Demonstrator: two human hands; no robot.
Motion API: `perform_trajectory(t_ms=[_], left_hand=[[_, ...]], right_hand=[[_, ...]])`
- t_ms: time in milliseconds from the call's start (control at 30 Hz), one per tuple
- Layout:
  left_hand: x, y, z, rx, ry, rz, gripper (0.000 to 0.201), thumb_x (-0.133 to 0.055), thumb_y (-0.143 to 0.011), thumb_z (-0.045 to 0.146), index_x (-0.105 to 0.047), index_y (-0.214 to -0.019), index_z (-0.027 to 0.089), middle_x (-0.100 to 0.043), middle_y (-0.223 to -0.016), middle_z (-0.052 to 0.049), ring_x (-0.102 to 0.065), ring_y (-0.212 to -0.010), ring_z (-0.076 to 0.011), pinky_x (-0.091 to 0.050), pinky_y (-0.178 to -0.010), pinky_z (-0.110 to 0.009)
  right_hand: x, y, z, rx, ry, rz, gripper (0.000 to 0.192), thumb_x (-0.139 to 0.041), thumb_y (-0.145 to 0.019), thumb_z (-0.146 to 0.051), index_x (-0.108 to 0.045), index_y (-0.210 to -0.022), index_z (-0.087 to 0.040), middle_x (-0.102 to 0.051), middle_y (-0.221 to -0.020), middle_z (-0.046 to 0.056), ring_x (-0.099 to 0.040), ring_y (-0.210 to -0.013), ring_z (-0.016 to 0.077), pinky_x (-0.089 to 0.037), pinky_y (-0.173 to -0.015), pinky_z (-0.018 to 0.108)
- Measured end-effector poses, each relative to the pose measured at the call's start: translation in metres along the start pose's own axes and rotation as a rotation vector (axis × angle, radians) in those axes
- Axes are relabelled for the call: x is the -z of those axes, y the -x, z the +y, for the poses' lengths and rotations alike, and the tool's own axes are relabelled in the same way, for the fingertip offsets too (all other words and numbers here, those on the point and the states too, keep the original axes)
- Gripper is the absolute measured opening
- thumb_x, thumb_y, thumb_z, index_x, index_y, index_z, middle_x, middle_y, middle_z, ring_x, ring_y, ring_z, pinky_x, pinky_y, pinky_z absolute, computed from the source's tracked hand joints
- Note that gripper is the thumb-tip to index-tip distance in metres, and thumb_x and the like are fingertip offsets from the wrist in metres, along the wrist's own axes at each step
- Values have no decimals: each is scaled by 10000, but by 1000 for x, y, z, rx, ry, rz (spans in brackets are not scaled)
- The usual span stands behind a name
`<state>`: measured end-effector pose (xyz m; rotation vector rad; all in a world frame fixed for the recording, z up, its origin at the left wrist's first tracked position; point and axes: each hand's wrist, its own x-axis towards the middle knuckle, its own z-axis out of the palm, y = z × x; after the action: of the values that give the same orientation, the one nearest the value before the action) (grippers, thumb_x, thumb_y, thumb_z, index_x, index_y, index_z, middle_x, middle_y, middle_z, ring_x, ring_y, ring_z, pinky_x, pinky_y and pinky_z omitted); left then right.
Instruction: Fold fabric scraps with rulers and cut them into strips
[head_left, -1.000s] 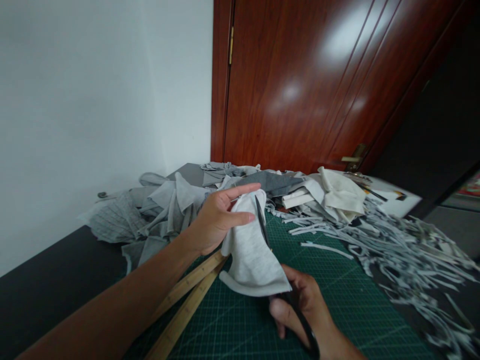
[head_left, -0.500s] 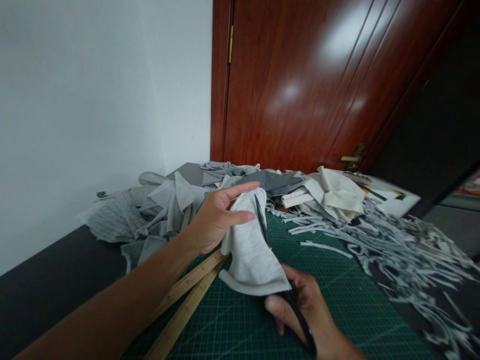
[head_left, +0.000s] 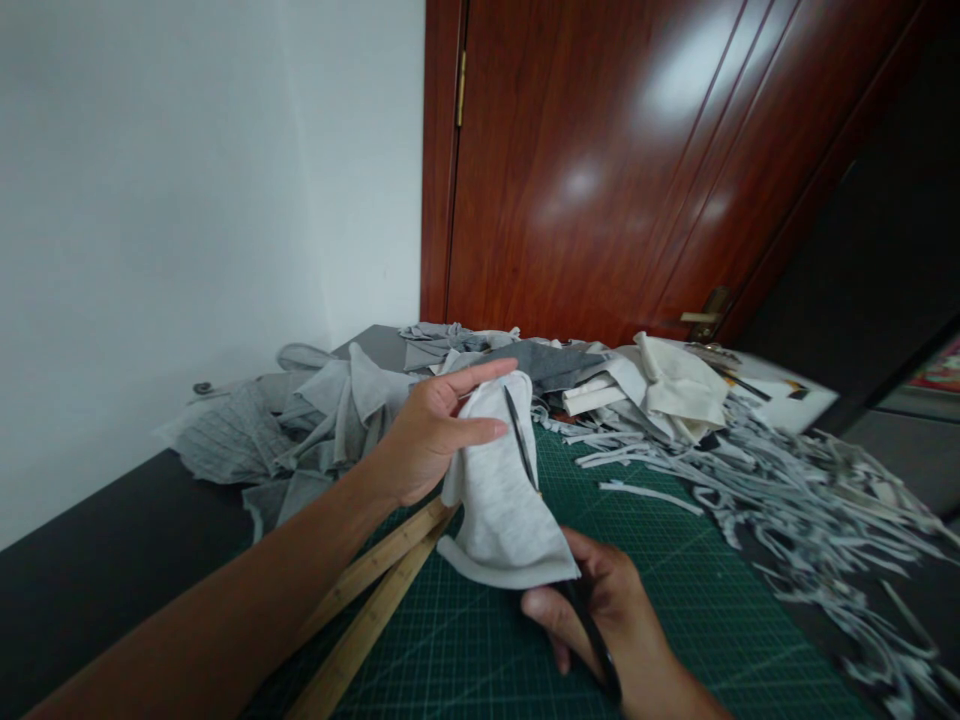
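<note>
Grey cloth [head_left: 501, 510], long axis running away: left hand [head_left: 424, 440], fingers pinching its far end; right hand [head_left: 611, 600], fingers gripping scissors [head_left: 521, 437] angled along its right edge.

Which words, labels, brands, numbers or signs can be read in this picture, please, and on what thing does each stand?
No text can be read.
Wooden strips: small dark marks, too blurred to read.
Red patch at the right edge: too blurred to tell whether it has lettering.
Scissors and light grey cloth: no lettering visible.
</note>
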<state>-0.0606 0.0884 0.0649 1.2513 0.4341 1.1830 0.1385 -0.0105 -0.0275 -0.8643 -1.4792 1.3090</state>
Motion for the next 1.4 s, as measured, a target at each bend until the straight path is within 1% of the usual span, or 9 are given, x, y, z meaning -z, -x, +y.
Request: perform_trajectory(t_ms=[100,233,433,700,800,867,933,1100,1400], left_hand=[[-1,1,1,-1,-12,11,738,-899,-667,61,-718,-1367,208,-812,-1083,-77,-725,-832,-166,-553,-734,-247],[-2,2,1,0,-20,8,760,-896,-662,62,-703,-1386,195,-811,-1065,-80,-723,-837,-176,-557,-743,-262],[-3,1,-1,14,-39,3,756,-889,-664,45,-707,-1378,209,-808,-1076,-58,-721,-829,-152,-558,-733,-234],[-4,1,-4,1,-50,-26,754,-885,-682,57,-688,-1396,196,-798,-1083,-60,-707,-877,-160,-544,-773,-245],[-7,1,-4,-18,-27,-10,842,-890,-658,45,-635,-1449,184,-774,-1199,-83,-709,-965,-190,-547,-825,-268],[-8,1,-4,-16,-6,-4,941,-894,-643,34,-558,-1511,168,-737,-1310,-120,-709,-1032,-216,-553,-856,-289],[-8,1,-3,-1,13,-5,1015,-894,-637,26,-485,-1557,156,-715,-1358,-155,-715,-1051,-233,-563,-862,-305],[-9,2,-5,43,35,-6,1048,-888,-657,36,-427,-1590,160,-735,-1328,-174,-746,-1040,-257,-582,-857,-328],[-6,-1,-12,120,37,-10,1058,-916,-633,56,-445,-1577,134,-757,-1285,-191,-766,-997,-268,-588,-820,-333]], right_hand=[[2,1,3,-14,32,-1,463,-949,-742,-488,-793,-1055,-185,-610,-640,-47,-423,-407,62,-418,-390,158],[5,1,8,21,8,-11,473,-938,-753,-502,-788,-1077,-192,-642,-683,-29,-431,-417,64,-439,-391,165],[3,-2,7,48,-81,27,482,-992,-687,-461,-796,-1032,-188,-632,-665,-35,-407,-420,49,-420,-379,138],[1,-2,5,59,-79,15,464,-976,-715,-452,-789,-1046,-186,-629,-678,-30,-389,-427,48,-411,-371,134],[0,-2,4,57,-90,22,471,-991,-691,-436,-794,-1032,-178,-617,-662,-35,-398,-423,52,-410,-367,140],[0,-1,4,60,-90,30,469,-991,-689,-432,-794,-1027,-174,-612,-660,-36,-400,-421,53,-407,-364,142],[0,-1,4,61,-77,31,454,-981,-701,-431,-788,-1020,-171,-601,-652,-38,-402,-419,54,-406,-363,141],[0,-2,5,78,-63,23,415,-941,-748,-452,-767,-990,-164,-602,-663,-30,-392,-423,52,-409,-363,141],[0,-1,5,95,-64,25,405,-937,-755,-448,-774,-992,-162,-595,-663,-31,-397,-443,56,-423,-380,141]])
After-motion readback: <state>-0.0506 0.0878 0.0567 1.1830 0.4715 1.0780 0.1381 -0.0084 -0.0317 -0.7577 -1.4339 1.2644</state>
